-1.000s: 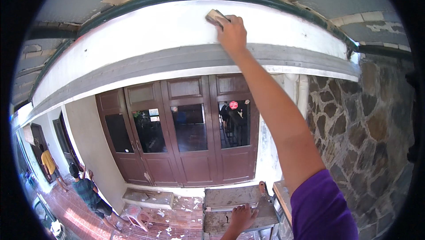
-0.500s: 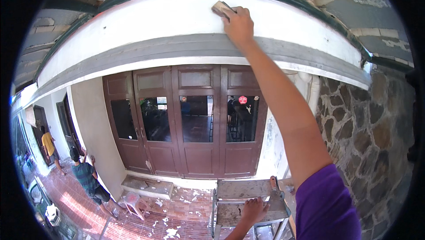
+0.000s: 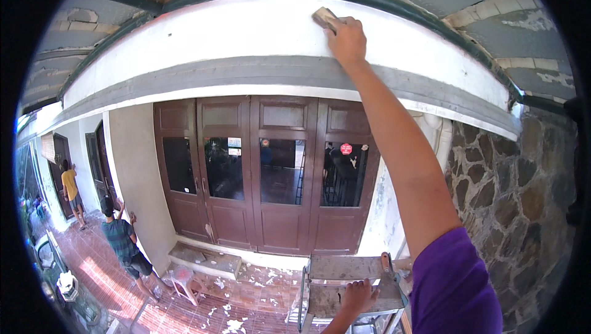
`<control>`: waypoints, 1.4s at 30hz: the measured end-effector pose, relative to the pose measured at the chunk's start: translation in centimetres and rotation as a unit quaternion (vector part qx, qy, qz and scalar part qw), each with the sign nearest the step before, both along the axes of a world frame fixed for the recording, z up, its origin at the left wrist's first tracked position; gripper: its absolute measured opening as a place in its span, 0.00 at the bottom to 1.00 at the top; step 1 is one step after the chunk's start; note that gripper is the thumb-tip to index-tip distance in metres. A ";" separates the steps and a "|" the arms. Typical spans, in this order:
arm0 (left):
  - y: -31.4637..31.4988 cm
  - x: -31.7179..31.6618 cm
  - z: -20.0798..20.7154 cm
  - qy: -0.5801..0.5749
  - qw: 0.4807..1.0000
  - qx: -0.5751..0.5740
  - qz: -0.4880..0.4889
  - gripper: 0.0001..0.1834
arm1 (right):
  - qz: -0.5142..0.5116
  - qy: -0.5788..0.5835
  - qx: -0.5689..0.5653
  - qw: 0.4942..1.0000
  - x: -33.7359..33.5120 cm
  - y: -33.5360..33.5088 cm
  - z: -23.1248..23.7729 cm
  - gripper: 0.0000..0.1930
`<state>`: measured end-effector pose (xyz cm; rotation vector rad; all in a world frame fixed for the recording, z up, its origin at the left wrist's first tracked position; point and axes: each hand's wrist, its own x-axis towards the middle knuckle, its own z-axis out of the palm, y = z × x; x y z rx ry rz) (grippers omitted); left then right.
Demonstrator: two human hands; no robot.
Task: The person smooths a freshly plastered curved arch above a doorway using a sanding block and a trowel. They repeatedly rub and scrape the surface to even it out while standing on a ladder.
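Up on the white wall band [image 3: 246, 29], my right hand [image 3: 349, 40] grips a small tan sanding block [image 3: 325, 19] whose face is against the surface. The right arm stretches up, its purple sleeve at lower right. Low down, my left hand [image 3: 360, 297] is over the worn wooden top of a stepladder [image 3: 345, 267], fingers somewhat spread with nothing visible in them. Whether it presses on the ladder I cannot tell. A wooden-handled tool [image 3: 386, 262], perhaps a scraper, is at the ladder top's right side.
Brown panelled doors [image 3: 286, 229] stand beneath a grey ledge [image 3: 234, 72]. A stone wall [image 3: 492, 192] rises at right. White flakes litter the red tiled floor [image 3: 203, 309] near a pink stool [image 3: 184, 281]. Two people, one in a dark checked shirt [image 3: 120, 238], one in yellow [image 3: 69, 183], stand at left.
The whole view has shifted and tilted slightly. My right hand keeps the sanding block on the white band; my left stays by the ladder top. The person in yellow now has an arm raised.
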<state>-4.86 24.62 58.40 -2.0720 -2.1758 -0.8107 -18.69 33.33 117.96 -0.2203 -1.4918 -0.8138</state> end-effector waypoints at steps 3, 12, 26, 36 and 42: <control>0.1 0.0 -0.2 -0.007 1.000 0.009 -0.005 0.31 | 0.006 -0.178 0.047 0.983 -0.1 -0.1 -0.5 0.16; -0.3 0.1 0.2 -0.003 1.000 -0.005 -0.001 0.31 | -0.001 -0.086 0.031 0.996 0.3 -0.4 0.3 0.16; -0.1 0.3 0.9 -0.036 0.998 -0.040 0.010 0.30 | -0.007 -0.165 0.067 0.984 10.0 8.2 0.1 0.16; -0.3 1.1 0.6 0.016 0.999 -0.016 0.049 0.30 | -0.016 0.108 -0.059 0.992 21.4 15.6 -1.4 0.18; 0.0 1.4 1.2 -0.010 0.997 -0.050 0.054 0.30 | -0.007 0.016 -0.035 0.999 26.6 19.4 -1.7 0.16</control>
